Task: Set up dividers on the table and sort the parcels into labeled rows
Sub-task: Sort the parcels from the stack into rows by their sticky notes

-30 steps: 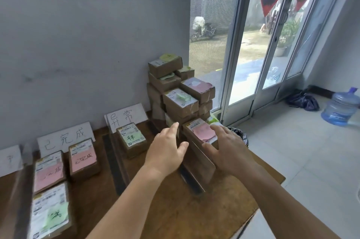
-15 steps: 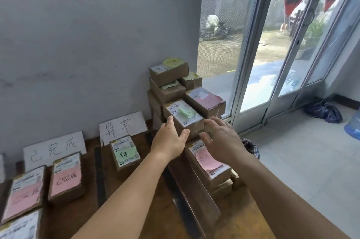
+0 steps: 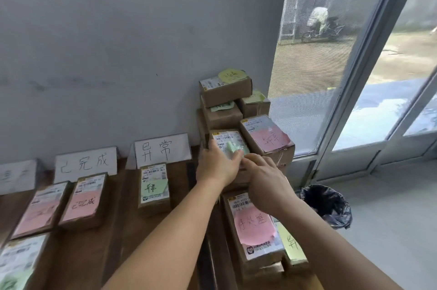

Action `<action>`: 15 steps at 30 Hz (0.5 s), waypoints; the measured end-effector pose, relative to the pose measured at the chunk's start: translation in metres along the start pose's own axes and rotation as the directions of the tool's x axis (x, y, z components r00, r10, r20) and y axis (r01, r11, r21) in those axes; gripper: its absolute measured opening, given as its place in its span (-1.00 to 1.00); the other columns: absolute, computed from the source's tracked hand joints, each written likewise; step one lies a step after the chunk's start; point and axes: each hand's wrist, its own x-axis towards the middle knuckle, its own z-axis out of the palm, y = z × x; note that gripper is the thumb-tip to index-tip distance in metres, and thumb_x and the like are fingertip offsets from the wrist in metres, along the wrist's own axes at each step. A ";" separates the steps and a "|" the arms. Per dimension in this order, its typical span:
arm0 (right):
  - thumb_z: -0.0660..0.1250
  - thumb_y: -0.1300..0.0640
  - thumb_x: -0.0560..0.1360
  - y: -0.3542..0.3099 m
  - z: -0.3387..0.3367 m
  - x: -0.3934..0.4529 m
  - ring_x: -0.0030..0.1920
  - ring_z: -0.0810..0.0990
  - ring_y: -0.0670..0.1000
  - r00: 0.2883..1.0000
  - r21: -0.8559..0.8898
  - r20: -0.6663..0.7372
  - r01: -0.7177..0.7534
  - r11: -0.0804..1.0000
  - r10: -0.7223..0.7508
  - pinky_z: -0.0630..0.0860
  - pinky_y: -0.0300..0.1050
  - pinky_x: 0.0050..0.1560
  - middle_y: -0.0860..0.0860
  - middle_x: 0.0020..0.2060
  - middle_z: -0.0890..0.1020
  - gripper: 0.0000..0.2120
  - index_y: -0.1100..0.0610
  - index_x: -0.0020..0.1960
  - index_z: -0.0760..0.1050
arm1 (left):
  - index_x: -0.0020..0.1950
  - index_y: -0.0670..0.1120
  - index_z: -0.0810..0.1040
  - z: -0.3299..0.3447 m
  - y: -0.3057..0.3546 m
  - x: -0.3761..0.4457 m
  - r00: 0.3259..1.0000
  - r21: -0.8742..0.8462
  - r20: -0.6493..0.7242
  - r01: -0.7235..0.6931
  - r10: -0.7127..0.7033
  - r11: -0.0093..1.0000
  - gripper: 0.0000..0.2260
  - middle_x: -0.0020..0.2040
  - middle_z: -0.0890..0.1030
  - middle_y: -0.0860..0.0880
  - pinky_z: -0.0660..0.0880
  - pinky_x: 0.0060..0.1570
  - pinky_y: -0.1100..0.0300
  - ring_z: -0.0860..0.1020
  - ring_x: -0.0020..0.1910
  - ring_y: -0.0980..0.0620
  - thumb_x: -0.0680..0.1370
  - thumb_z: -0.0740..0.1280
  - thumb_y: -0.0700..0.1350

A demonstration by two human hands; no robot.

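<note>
A stack of brown parcels (image 3: 224,93) stands at the table's far right corner against the wall. My left hand (image 3: 217,166) grips a stack parcel with a green note (image 3: 230,144), thumb on top, fingers down its left side. My right hand (image 3: 267,178) touches that parcel's front edge with straight fingers. Beside it lies a parcel with a pink note (image 3: 267,138); another pink-note parcel (image 3: 255,226) lies nearer me, under my right forearm. Three white label cards (image 3: 163,150) (image 3: 86,163) (image 3: 16,176) lean on the wall. Dark dividers (image 3: 191,171) lie between rows.
Sorted parcels lie below the cards: a green-note one (image 3: 153,188), two pink-note ones (image 3: 84,199) (image 3: 40,209), and one at the near left (image 3: 16,263). A black-bagged bin (image 3: 328,204) stands on the floor right of the table. A glass door (image 3: 354,100) is beyond.
Both hands rose from the low pink-note parcel up to the green-note parcel in the stack. My left hand closed on it, and my view moved closer and leftward.
</note>
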 end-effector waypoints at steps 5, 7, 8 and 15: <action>0.15 0.30 0.42 0.004 -0.002 0.002 0.35 0.22 0.02 0.997 -0.031 -0.010 0.076 0.997 -0.077 0.23 -0.18 0.27 -0.10 0.42 0.27 -0.38 0.00 0.46 0.24 | 0.37 -0.13 0.30 0.005 0.006 0.003 0.992 -0.007 -0.044 0.115 -0.116 0.993 -0.30 0.25 0.49 -0.12 0.38 -0.16 0.14 0.52 0.15 -0.11 0.42 0.35 0.29; 0.15 0.28 0.43 0.005 -0.002 0.002 0.37 0.19 0.03 0.996 -0.054 0.009 0.095 0.994 -0.094 0.22 -0.16 0.31 -0.10 0.44 0.24 -0.37 0.02 0.49 0.19 | 0.30 -0.14 0.37 0.004 0.006 0.005 0.989 0.000 -0.045 0.144 -0.144 0.990 -0.40 0.18 0.55 -0.10 0.38 -0.22 0.16 0.56 0.07 -0.08 0.45 0.35 0.24; 0.15 0.28 0.44 0.005 -0.002 0.002 0.39 0.17 0.03 0.995 -0.063 0.017 0.097 0.993 -0.096 0.20 -0.15 0.33 -0.10 0.46 0.22 -0.36 0.03 0.50 0.17 | 0.25 -0.14 0.41 0.003 0.005 0.005 0.988 0.014 -0.048 0.148 -0.147 0.989 -0.48 0.14 0.58 -0.09 0.38 -0.26 0.19 0.57 0.00 -0.06 0.48 0.32 0.21; 0.13 0.28 0.46 0.003 -0.002 0.003 0.40 0.15 0.04 0.992 -0.073 -0.003 0.124 0.990 -0.125 0.17 -0.15 0.38 -0.07 0.46 0.22 -0.40 0.06 0.49 0.19 | 0.11 -0.14 0.51 -0.001 -0.010 0.005 0.995 -0.028 -0.024 0.099 -0.099 0.995 -0.74 0.08 0.62 -0.10 0.52 -0.29 0.19 0.59 -0.12 -0.01 0.62 0.17 0.01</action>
